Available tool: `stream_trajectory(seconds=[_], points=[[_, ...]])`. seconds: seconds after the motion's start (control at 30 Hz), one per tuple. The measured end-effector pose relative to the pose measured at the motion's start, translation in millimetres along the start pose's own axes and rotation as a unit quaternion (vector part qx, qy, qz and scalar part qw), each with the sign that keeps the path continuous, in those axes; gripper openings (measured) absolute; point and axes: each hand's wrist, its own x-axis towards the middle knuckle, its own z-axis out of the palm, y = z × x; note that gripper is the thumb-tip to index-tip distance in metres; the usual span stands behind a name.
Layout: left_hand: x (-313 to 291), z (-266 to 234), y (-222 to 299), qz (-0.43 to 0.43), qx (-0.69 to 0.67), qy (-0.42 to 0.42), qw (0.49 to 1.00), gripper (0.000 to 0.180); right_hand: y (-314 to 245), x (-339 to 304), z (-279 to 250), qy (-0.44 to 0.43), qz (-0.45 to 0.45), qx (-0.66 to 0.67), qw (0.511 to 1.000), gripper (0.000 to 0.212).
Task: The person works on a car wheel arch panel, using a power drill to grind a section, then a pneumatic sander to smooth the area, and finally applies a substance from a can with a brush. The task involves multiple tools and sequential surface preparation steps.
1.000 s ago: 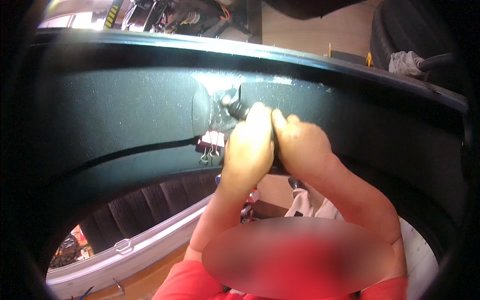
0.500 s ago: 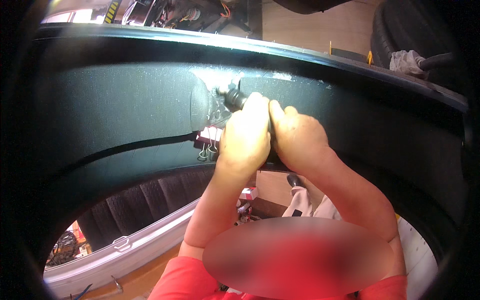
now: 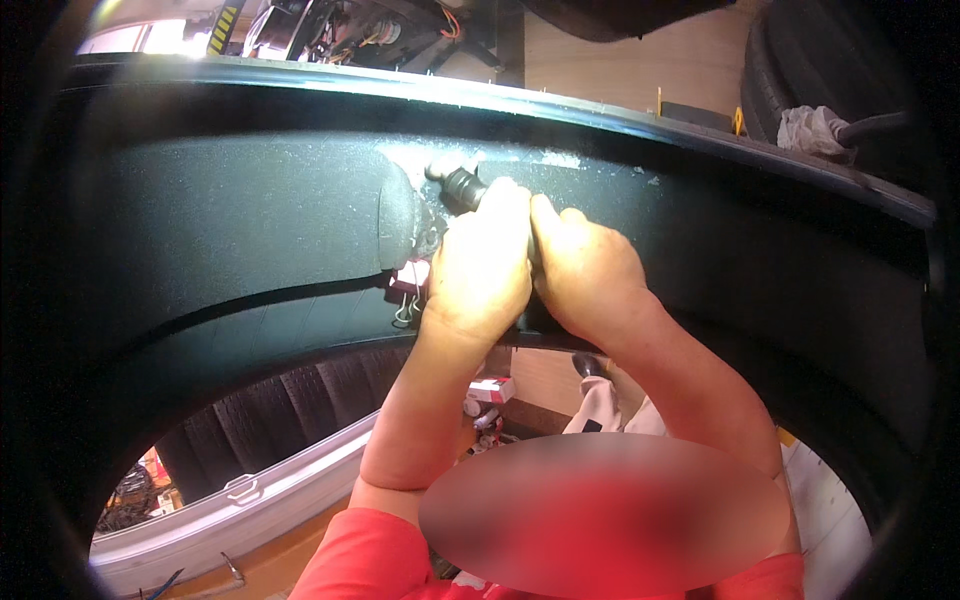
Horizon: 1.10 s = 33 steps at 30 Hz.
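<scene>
"How many tools, and where?"
"One black tool (image 3: 463, 188), above and right of the single binder clip (image 3: 410, 275)."
"And the grip?"
"Two hands, left hand (image 3: 480, 275) and right hand (image 3: 590, 265), both wrapped round it, right of the binder clip."

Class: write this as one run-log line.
left hand: on black tool; right hand: same tool; tip: at pale patch inside tyre; below: binder clip

Red short-sleeved shirt (image 3: 372, 558); beige trousers (image 3: 600, 406), 1 dark patch (image 3: 593, 426); black shoe (image 3: 588, 366).

Tool (image 3: 464, 189) inside tyre (image 3: 260, 220) (apparently), clip (image 3: 408, 276) lower left.
</scene>
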Motion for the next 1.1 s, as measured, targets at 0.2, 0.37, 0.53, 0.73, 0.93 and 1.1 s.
stream_trajectory(seconds=[0.2,0.37,0.53,0.73,0.93,1.1], points=[[5.9,-8.0,4.9,-0.02,-0.005,-0.036,0.999,0.044,1.2,4.0,-0.4,-0.043,0.015,0.016,0.999,0.034],[5.8,-9.4,7.0,-0.073,-0.028,-0.044,0.996,0.041,3.0,6.1,2.9,-0.032,-0.019,0.033,0.999,0.029],[4.3,-1.7,2.7,-0.044,-0.026,-0.008,0.999,0.032,1.0,3.9,2.3,-0.023,-0.011,0.011,1.0,0.031],[14.8,9.7,6.9,0.045,-0.004,0.027,0.999,0.019,2.4,1.5,-11.1,-0.028,0.05,-0.013,0.998,0.038],[2.7,4.8,3.0,-0.017,-0.022,-0.008,1.0,0.021,-5.4,0.5,-9.3,-0.051,0.041,-0.032,0.997,0.034],[2.7,4.8,-3.0,0.059,-0.034,0.087,0.994,0.02,-9.6,3.1,-4.6,-0.032,0.031,-0.019,0.999,0.034]])
